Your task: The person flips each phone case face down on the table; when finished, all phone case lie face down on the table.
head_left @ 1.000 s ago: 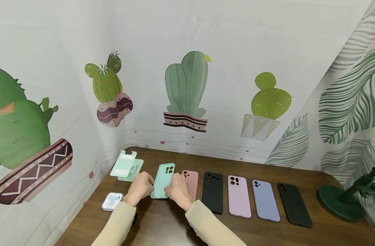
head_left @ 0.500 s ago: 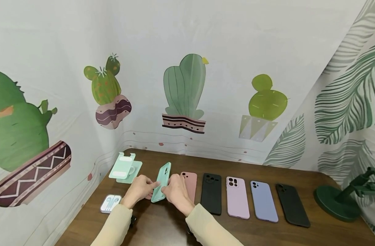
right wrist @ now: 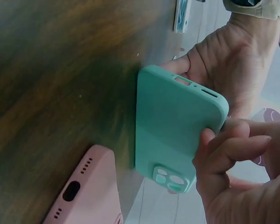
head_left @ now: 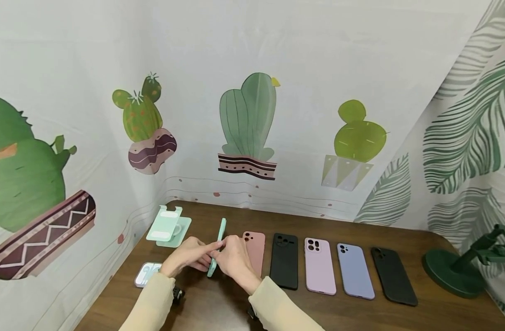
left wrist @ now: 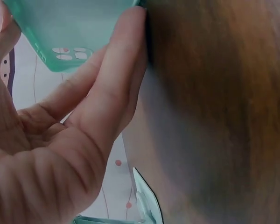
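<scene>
A mint-green phone case (head_left: 221, 229) is tipped up on its long side, so the head view catches it almost edge-on. Its outer back (right wrist: 172, 123), with the camera cutouts low down, faces the right wrist view. My right hand (head_left: 232, 258) pinches the raised edge between thumb and fingers. On the other side, my left hand (head_left: 189, 253) holds the case, thumb at the upper edge and fingers reaching to the lower one. The hollow inside (left wrist: 79, 28) shows in the left wrist view. Beside my right hand lies a pink phone case (head_left: 255, 248), partly covered by it.
To the right lie a black case (head_left: 284, 262), a lilac case (head_left: 320, 266), a blue case (head_left: 356, 271) and another black case (head_left: 394, 276). A green lamp base (head_left: 453, 273) stands beyond. Left are a mint phone stand (head_left: 165, 225) and boxed earphones (head_left: 146, 274).
The mint case was leaning back with its inside showing; it has turned up onto its long side. My left hand has moved right onto it, and both hands have come closer together.
</scene>
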Demonstrator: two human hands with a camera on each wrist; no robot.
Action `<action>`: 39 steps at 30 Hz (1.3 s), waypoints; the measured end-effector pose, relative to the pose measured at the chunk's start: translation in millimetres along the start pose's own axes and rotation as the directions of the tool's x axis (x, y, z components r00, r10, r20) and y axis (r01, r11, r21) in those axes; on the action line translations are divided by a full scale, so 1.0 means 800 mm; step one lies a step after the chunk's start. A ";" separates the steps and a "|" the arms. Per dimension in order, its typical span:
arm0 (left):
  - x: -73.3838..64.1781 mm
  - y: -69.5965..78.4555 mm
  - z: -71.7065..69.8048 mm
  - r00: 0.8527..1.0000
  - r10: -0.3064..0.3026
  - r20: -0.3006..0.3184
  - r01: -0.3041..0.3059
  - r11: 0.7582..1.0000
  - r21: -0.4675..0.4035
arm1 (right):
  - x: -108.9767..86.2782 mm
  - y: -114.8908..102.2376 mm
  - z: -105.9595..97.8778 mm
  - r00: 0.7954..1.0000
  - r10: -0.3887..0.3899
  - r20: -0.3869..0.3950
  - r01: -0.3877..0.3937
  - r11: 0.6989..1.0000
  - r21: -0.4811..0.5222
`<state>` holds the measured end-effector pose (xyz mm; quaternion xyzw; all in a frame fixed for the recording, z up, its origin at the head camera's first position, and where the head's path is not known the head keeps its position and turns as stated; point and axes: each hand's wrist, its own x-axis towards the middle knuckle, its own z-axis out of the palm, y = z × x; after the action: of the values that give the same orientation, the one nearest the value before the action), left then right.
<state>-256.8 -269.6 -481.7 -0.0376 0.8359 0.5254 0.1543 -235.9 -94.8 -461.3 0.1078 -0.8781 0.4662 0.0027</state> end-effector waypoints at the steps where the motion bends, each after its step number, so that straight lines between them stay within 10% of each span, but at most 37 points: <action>1: 0.000 0.000 -0.002 1.000 -0.001 0.002 0.001 1.000 -0.011 | -0.001 0.000 0.001 1.000 0.003 0.014 -0.003 1.000 0.011; 17: -0.007 0.020 -0.019 0.984 0.053 -0.169 -0.055 0.998 -0.005 | 0.027 0.057 0.055 0.992 0.021 0.123 -0.017 0.999 -0.034; 25: -0.014 0.024 -0.025 0.956 0.079 -0.282 -0.028 0.984 0.178 | 0.035 0.074 0.077 0.988 0.063 0.144 -0.046 0.992 -0.115; 32: -0.023 0.027 -0.022 0.938 0.145 -0.315 -0.014 0.923 0.384 | 0.044 0.082 0.091 0.991 0.069 0.113 -0.046 0.979 -0.197; 39: 0.003 0.000 -0.023 0.902 0.298 -0.313 -0.037 0.775 0.631 | 0.044 0.083 0.089 0.993 0.067 0.102 -0.041 0.970 -0.239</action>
<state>-263.3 -285.4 -475.0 -0.0149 0.9733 0.2202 -0.0626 -276.5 -123.7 -551.7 0.1081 -0.9287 0.3517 -0.0452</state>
